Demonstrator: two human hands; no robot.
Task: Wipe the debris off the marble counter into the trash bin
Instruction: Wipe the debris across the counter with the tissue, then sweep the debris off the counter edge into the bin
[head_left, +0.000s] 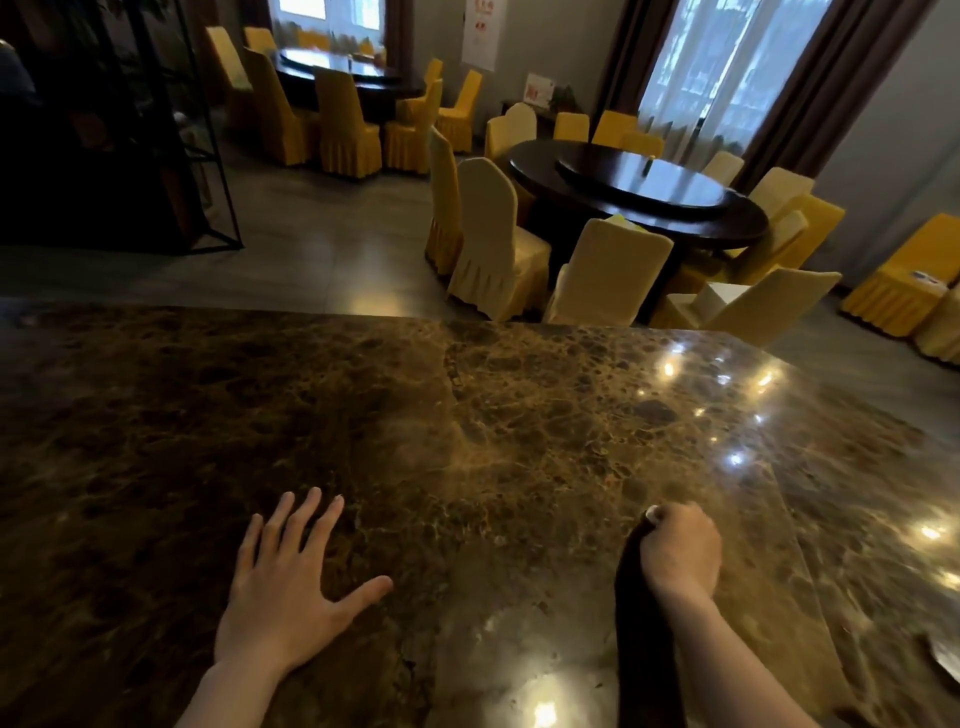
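Observation:
A polished brown marble counter (467, 415) fills the lower half of the head view. My left hand (291, 587) lies flat on it at the lower left, palm down, fingers spread, holding nothing. At the lower right my right hand (680, 551) is closed in a fist around a dark cloth (644, 623), which hangs down along my forearm toward the bottom edge. No debris stands out on the mottled stone. No trash bin is in view.
Beyond the counter's far edge lies a dining room with a round dark table (639, 192) ringed by yellow-covered chairs (498, 244). A second table (348, 73) stands further back. A black metal shelf frame (171, 145) is at the left. A pale object (948, 660) shows at the right edge.

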